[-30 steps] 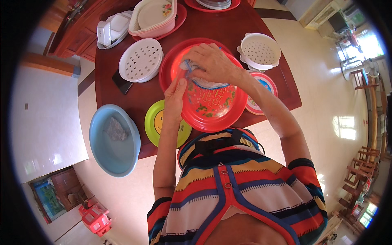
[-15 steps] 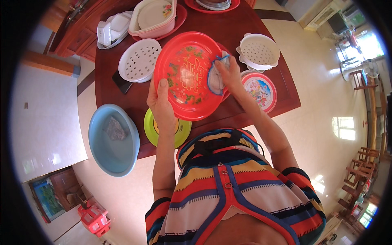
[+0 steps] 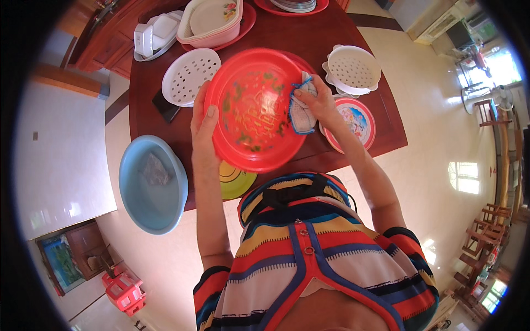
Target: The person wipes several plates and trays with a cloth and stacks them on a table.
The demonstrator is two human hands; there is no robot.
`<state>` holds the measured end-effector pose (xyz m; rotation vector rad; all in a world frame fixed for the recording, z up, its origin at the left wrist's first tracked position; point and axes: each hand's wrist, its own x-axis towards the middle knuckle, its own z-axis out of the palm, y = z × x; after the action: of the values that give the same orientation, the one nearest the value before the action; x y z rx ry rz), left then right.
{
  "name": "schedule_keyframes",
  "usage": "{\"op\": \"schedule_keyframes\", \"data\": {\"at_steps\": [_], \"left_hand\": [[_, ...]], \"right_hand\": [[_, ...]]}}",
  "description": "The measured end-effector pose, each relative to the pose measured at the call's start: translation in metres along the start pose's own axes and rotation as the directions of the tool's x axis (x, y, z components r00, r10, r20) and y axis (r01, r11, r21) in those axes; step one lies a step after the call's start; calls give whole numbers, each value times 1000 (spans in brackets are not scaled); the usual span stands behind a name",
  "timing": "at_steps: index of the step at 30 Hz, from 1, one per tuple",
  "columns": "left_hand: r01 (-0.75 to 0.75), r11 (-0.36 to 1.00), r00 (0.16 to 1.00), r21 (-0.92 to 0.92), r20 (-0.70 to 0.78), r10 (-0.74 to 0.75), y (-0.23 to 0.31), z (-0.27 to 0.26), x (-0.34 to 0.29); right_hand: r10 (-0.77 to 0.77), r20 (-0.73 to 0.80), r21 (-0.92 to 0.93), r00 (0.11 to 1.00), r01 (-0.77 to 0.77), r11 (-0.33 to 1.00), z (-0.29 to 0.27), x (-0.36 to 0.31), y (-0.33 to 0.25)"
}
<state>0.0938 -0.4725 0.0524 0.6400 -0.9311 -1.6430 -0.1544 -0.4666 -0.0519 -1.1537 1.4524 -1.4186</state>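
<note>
A round red plastic tray (image 3: 243, 129) with a floral pattern is held up over the near part of the table. My left hand (image 3: 204, 124) grips its left rim, thumb on the upper face and fingers behind. Bunched in my right hand (image 3: 319, 105) is a pale cloth (image 3: 302, 113) with blue edging, which lies against the tray's right rim. Below the tray, partly covered by it, sits a yellow-green round plate (image 3: 238, 185). A round lid or tray with a coloured picture (image 3: 356, 124) lies beneath my right forearm.
A white perforated basket (image 3: 190, 74) stands left on the dark red table (image 3: 298, 36), another white strainer (image 3: 353, 69) right. Pink-white basins (image 3: 212, 36) and white containers (image 3: 160, 33) are at the far left. A blue basin (image 3: 152, 204) holding a crumpled piece stands near the left edge.
The red tray has shifted a little lower and to the left and covers more of the yellow-green plate. The cloth in my right hand has moved slightly right, towards the tray's rim.
</note>
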Motion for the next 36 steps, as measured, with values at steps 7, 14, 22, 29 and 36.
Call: {"op": "schedule_keyframes", "data": {"at_steps": [7, 14, 22, 29, 36], "left_hand": [[154, 978, 976, -142, -132, -173, -18, -8, -4], [72, 981, 991, -182, -94, -90, -27, -8, -5], [199, 938, 959, -285, -141, -247, -43, 14, -8], [175, 965, 973, -194, -118, -200, -54, -21, 5], [49, 973, 984, -227, -155, -86, -36, -23, 2]], "right_hand": [[-389, -6, -670, 921, 285, 686, 5, -5, -26], [-424, 136, -868, 895, 314, 386, 32, -39, -36], [-586, 132, -483, 799, 568, 666, 47, -7, -50], [-581, 486, -199, 653, 730, 654, 65, -57, -55], [-427, 388, -479, 817, 575, 663, 26, -48, -23]]}}
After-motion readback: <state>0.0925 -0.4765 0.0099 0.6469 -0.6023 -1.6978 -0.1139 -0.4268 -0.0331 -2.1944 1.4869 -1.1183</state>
